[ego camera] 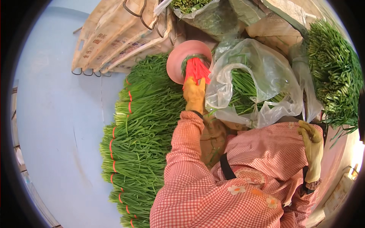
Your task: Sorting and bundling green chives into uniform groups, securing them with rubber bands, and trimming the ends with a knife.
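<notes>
My left hand (pixel 194 92), in an orange-yellow rubber glove, reaches out to a pink round basin (pixel 178 58). Its fingers touch the near end of a bundle of red strips (pixel 196 68) lying in the basin; whether they grip it cannot be told. My right hand (pixel 311 139), in a paler yellow glove, rests by my right thigh with bent fingers, holding nothing visible. In front of my lap is a clear plastic bag (pixel 273 71) with loose green leafy stalks (pixel 243 82) inside. Bundles of long green leaves (pixel 145 131), tied with red bands, lie in a row at my left.
Folded woven sacks or crates with wire handles (pixel 114 37) lean at the upper left, bearing writing. A lined bag (pixel 216 25) of greens stands at the top. A large stack of green stalks (pixel 330 74) is at the right. A pale blue surface (pixel 62 114) extends along the left.
</notes>
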Motion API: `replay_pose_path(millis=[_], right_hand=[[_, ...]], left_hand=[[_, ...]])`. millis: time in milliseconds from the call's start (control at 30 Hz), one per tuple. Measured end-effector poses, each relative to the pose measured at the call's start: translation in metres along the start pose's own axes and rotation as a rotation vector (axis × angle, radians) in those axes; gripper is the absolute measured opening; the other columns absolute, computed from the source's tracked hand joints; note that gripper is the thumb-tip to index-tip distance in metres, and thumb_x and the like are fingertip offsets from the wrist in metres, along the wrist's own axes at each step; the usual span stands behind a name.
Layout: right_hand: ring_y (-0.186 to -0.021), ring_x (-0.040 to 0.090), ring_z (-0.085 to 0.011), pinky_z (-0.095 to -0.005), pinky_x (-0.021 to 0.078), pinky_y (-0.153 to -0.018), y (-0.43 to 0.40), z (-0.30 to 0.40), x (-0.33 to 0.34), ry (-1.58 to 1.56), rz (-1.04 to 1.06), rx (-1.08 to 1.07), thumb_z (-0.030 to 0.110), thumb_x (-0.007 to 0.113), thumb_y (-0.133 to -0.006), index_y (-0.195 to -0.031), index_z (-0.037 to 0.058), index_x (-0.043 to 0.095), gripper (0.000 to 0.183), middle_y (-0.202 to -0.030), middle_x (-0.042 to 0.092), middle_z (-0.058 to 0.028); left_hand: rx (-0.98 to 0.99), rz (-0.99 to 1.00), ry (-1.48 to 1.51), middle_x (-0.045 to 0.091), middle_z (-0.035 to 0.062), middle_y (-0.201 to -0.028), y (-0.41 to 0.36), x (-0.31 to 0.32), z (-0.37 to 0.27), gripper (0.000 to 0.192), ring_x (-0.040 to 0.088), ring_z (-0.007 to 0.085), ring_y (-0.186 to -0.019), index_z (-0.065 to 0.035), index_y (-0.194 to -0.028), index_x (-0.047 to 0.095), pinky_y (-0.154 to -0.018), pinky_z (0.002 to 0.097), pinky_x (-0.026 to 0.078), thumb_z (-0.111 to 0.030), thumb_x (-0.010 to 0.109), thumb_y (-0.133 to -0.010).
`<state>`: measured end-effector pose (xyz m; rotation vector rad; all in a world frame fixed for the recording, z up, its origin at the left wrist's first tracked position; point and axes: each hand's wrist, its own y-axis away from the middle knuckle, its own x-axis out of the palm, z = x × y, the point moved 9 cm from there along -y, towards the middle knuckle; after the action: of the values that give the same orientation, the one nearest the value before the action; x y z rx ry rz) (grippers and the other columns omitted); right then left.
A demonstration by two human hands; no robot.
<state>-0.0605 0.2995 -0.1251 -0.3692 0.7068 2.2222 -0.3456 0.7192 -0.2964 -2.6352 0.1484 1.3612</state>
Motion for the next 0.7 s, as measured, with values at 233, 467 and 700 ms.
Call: replay_pose_path(millis=[233,467,700], right_hand=[[-0.095,0.067,-0.0138,-0.0252,0.0523,-0.088,0.000,-0.003,0.003,0.043,0.009,-0.029,0.002,0.058,-0.097,-0.119,-0.0051,0.065,0.024,-0.107,0.073,-0.0094],[-0.094,0.067,-0.0136,-0.0251,0.0522,-0.086,-0.006,0.004,0.006,0.012,0.004,-0.039,0.005,0.061,-0.096,-0.118,-0.0029,0.066,0.024,-0.105,0.072,-0.0094],[-0.095,0.068,-0.0164,-0.0255,0.0527,-0.086,-0.014,0.043,0.041,0.207,0.157,-0.080,0.012,0.065,-0.093,-0.114,0.0018,0.070,0.023,-0.104,0.072,-0.0094]], left_hand=[[-0.089,0.465,-0.413,0.071,0.0221,-0.098,-0.055,0.064,0.027,0.042,0.067,0.0400,-0.099,-0.0048,-0.091,0.074,-0.083,0.0477,0.054,-0.046,0.068,-0.084],[-0.030,0.769,-0.413,0.073,0.0180,-0.096,-0.068,0.098,0.100,0.025,0.069,0.0345,-0.093,-0.0092,-0.083,0.074,-0.081,0.0446,0.054,-0.033,0.068,-0.084],[-0.377,0.551,0.461,0.064,0.0034,-0.066,0.043,-0.010,0.036,0.025,0.055,0.0080,-0.052,-0.0008,-0.077,0.067,-0.047,0.0241,0.041,-0.022,0.067,-0.090]])
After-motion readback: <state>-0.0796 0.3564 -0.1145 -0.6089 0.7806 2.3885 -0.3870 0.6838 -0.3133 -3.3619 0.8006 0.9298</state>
